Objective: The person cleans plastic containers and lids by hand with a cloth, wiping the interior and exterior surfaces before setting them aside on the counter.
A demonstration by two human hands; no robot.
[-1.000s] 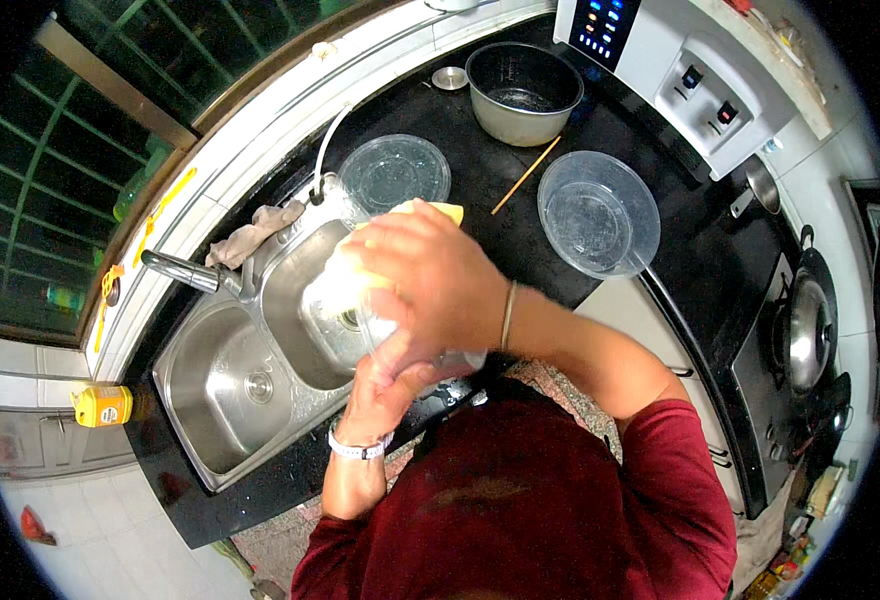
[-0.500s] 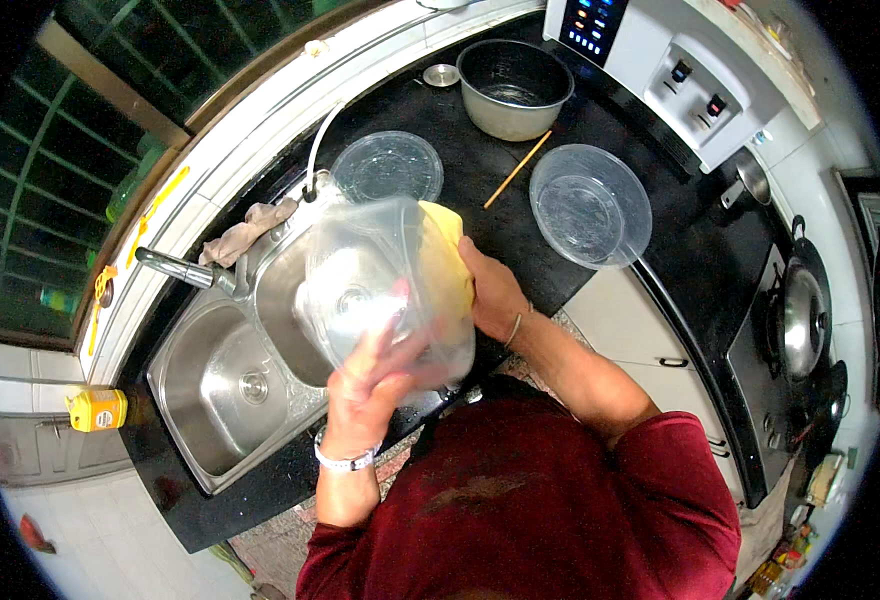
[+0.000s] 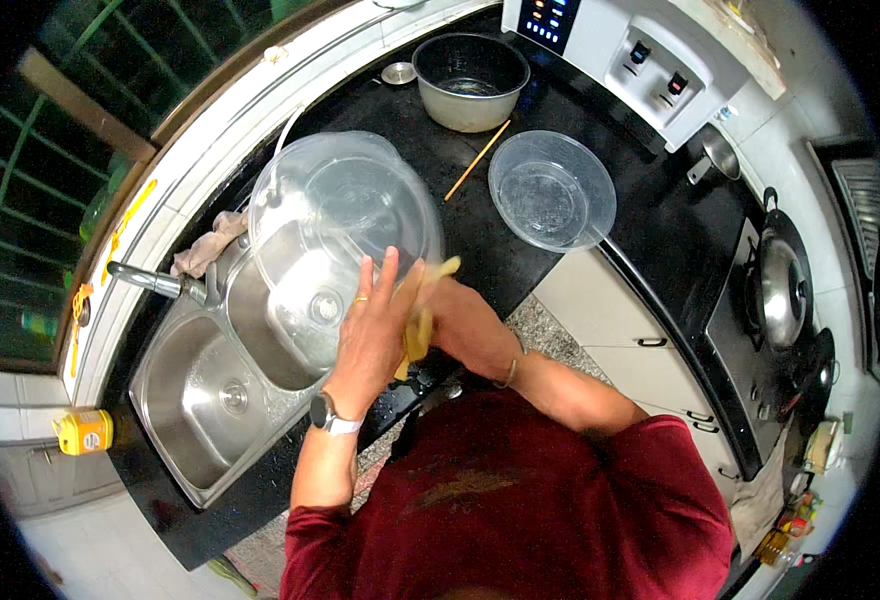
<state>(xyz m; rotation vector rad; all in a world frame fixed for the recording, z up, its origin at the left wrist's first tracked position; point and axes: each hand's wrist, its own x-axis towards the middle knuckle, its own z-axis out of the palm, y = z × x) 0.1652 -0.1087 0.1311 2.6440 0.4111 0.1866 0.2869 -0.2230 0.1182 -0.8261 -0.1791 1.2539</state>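
A large clear plastic bowl [image 3: 415, 205] is tilted above the right sink basin and the counter behind it. My left hand [image 3: 372, 335], with a ring and a wristwatch, holds the bowl's near side, its fingers stretched up against the plastic. A crumpled yellow cloth [image 3: 419, 335] is gripped in my right hand [image 3: 470, 325], pressed to the bowl's near rim beside my left hand. My right fingers are partly hidden and slightly blurred. Through the see-through bowl a round clear lid or dish [image 3: 355, 165] shows on the counter.
The double steel sink [image 3: 195, 395] has a chrome faucet [image 3: 145, 278] and a draped rag [image 3: 210, 245]. Behind stand a dark-lined pot [image 3: 472, 105], a thin stick [image 3: 477, 160] and another clear bowl [image 3: 552, 190]. A water dispenser [image 3: 650, 75] and a lidded wok [image 3: 782, 290] are at right.
The bowl has turned and moved farther back and left. My left fingers have shifted upward, and the yellow cloth has come nearer, bunched between my hands. The view has shifted slightly.
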